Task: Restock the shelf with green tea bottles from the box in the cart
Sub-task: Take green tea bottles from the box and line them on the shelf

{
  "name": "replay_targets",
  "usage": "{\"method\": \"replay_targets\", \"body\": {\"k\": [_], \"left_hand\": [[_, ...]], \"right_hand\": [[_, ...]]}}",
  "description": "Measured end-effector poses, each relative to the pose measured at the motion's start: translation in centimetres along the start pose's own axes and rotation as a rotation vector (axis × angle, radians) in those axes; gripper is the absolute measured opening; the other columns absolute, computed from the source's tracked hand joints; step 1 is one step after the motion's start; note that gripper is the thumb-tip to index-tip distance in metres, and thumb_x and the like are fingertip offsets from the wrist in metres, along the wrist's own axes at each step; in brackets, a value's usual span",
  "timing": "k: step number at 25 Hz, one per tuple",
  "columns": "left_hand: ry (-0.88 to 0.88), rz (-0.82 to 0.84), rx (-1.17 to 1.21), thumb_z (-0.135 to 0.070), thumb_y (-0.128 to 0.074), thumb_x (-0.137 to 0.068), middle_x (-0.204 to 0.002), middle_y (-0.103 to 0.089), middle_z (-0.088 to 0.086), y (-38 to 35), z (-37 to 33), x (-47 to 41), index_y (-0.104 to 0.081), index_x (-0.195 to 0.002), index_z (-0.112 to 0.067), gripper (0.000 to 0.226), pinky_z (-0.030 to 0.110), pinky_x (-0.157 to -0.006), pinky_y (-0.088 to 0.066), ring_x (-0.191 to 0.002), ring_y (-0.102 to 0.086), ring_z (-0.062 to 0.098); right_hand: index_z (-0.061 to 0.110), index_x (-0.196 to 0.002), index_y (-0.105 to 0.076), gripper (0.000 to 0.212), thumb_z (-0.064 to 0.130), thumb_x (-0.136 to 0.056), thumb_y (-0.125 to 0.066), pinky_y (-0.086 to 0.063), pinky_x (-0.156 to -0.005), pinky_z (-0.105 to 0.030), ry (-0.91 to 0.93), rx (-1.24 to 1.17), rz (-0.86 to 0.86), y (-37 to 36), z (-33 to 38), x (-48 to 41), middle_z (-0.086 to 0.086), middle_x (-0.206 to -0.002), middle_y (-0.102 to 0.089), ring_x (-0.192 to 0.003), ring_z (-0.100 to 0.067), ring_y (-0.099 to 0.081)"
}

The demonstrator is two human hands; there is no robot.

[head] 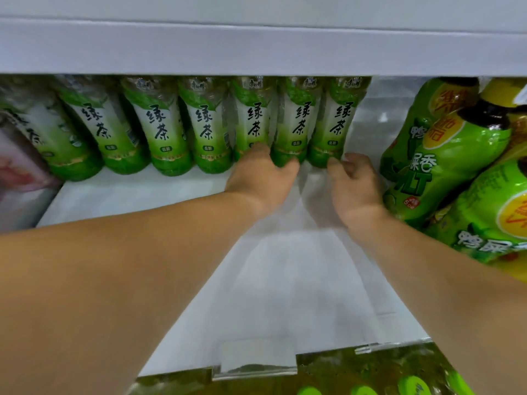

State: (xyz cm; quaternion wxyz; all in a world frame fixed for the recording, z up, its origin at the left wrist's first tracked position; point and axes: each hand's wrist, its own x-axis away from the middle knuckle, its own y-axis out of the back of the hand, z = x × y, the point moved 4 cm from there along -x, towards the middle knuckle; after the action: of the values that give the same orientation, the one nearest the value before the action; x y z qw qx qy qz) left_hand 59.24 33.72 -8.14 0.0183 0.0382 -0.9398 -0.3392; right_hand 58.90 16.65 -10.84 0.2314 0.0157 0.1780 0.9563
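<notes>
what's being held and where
Left hand grips the base of the second green tea bottle from the right. Right hand touches the end bottle at its base; whether it holds cannot be told.

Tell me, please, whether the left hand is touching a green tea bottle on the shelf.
Touching. The head view shows the left hand with fingers and thumb closed on the base of a bottle, with no gap.

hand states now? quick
Left hand: against the tea bottles at their bases; grip cannot be told.
Right hand: open, loosely curled, thumb at the end bottle.
</notes>
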Motion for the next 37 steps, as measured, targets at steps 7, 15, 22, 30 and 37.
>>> {"method": "replay_targets", "body": {"k": [7,15,22,30,37], "left_hand": [[0.11,0.191,0.104,-0.058,-0.053,-0.094,-0.125,-0.061,-0.005,4.2,2.5,5.9,-0.058,-0.13,-0.023,0.051,0.027,-0.085,-0.044,-0.107,-0.057,0.017],[0.131,0.406,0.186,-0.06,-0.054,-0.092,-0.131,-0.058,-0.005,7.9,2.3,15.2,-0.054,-0.135,-0.026,0.055,0.04,-0.104,-0.046,-0.118,-0.058,0.018],[0.157,0.462,0.196,-0.054,-0.048,-0.099,-0.14,-0.05,-0.01,13.0,2.3,26.2,-0.049,-0.142,-0.026,0.052,0.027,-0.091,-0.036,-0.116,-0.049,0.009],[0.173,0.644,0.257,-0.051,-0.046,-0.101,-0.143,-0.048,-0.009,18.3,0.1,37.6,-0.041,-0.149,-0.025,0.055,0.035,-0.103,-0.043,-0.125,-0.049,0.011],[0.18,0.761,0.327,-0.051,-0.048,-0.1,-0.154,-0.04,-0.009,16.6,-3.8,43.3,-0.036,-0.152,-0.028,0.058,0.041,-0.111,-0.04,-0.139,-0.042,0.014]], "right_hand": [[0.015,-0.119,-0.061,0.022,0.014,-0.098,-0.057,-0.038,-0.065,0.003,-0.076,-0.117,0.169,3.0,0.5,8.3,0.018,-0.09,-0.059,-0.072,0.016,-0.057],[0.022,-0.126,-0.06,0.029,0.029,-0.097,-0.06,-0.046,-0.086,-0.021,-0.311,-0.086,0.265,6.5,1.9,19.7,0.007,-0.106,-0.064,-0.098,-0.008,-0.061],[0.023,-0.145,-0.043,0.048,0.041,-0.101,-0.05,-0.037,-0.093,-0.03,-0.428,0.102,0.33,11.2,5.7,31.4,0.007,-0.123,-0.056,-0.115,-0.012,-0.053],[0.022,-0.151,-0.036,0.052,0.041,-0.104,-0.045,-0.037,-0.095,-0.031,-0.536,0.106,0.228,17.7,10.9,44.1,0.009,-0.127,-0.045,-0.118,-0.01,-0.045],[0.024,-0.148,-0.04,0.048,0.04,-0.103,-0.046,-0.035,-0.095,-0.027,-0.637,0.13,0.083,25.2,12.0,50.0,0.009,-0.133,-0.047,-0.117,-0.008,-0.045]]}}
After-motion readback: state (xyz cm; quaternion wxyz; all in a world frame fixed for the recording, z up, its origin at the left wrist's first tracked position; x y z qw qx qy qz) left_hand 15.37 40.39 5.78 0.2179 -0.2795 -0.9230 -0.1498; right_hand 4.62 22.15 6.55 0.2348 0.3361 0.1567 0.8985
